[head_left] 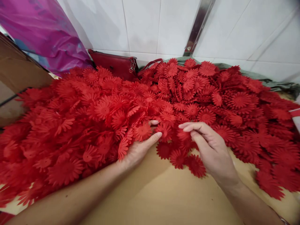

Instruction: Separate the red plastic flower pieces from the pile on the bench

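Thin red artificial flower pieces (103, 107) with scalloped petals lie in a deep heap. My left hand (134, 153) is at the heap's front edge, palm turned inward, its thumb and forefinger apart. It cups a red flower piece (142, 131), and other pieces cover most of its fingers. To the right, my right hand (212, 148) hovers over the front pieces with thumb and fingertips drawn together. Whether a piece is between those tips I cannot make out. Below the gap between the hands lie several loose flower pieces (178, 158).
Behind the heap a dark red purse (114, 64) with a strap leans near the white tiled wall (142, 25). A purple plastic bag (47, 34) and a cardboard box (21, 62) stand at the left. Bare tan tabletop (159, 197) shows in front. Greenish cloth (269, 82) lies behind the heap.
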